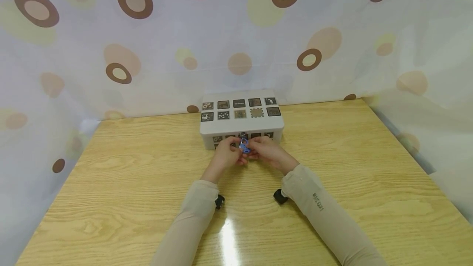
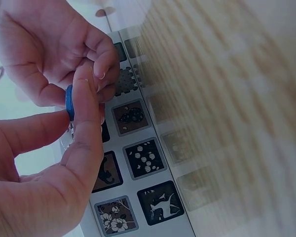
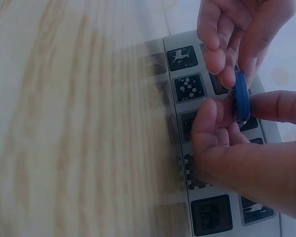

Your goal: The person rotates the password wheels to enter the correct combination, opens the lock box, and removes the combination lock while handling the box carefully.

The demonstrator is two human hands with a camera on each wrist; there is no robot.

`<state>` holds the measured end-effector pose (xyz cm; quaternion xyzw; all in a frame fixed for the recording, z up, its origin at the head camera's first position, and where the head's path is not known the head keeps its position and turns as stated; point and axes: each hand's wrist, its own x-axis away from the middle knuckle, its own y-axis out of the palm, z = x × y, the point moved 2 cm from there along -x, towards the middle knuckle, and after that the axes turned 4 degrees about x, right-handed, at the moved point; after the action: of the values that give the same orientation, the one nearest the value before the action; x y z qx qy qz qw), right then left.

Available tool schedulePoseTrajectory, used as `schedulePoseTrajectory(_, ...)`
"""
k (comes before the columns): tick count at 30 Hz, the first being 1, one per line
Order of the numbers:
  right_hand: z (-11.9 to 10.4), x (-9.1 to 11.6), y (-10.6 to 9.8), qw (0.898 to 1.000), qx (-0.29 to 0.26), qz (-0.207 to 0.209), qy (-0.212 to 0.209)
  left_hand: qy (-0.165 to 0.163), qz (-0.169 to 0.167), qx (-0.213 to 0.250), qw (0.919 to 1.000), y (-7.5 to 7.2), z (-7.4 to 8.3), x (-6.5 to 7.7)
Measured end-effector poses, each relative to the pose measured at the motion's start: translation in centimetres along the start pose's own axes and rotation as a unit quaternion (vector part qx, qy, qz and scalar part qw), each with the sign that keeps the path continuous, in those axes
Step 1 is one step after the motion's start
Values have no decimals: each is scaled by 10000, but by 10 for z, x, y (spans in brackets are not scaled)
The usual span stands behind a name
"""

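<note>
Both hands meet at a small, flat blue piece [image 1: 244,146] with a rounded opening near its top; its exact kind cannot be told. The left hand [image 1: 226,154] pinches its left side between thumb and finger. On the other side, the right hand [image 1: 269,151] pinches it too, thumb against the face. Seen edge-on in the right wrist view, the blue piece [image 3: 241,98] has a bit of shiny metal along it. Directly behind the hands stands a white box [image 1: 242,124] with dark picture squares on its top and front. Fingers hide part of the box's front.
The box stands on a wood-grain table [image 1: 129,175], close to a white curtain [image 1: 221,24] with brown and yellow dots. Black wrist cameras show below each sleeve, the left camera [image 1: 219,202] and the right camera [image 1: 280,196].
</note>
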<state>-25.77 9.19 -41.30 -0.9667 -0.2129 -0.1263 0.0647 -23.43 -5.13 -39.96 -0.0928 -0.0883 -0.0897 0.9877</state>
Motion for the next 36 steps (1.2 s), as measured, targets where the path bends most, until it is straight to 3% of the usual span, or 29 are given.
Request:
schedulePoseTrajectory(14,1,1,0,9996,263,-22,-58,-64,60,-49,9999,0,1,2)
schedulePoseTrajectory(36,1,0,-3,9996,193,-138,-142,-36,50,5,10000,1,1,1)
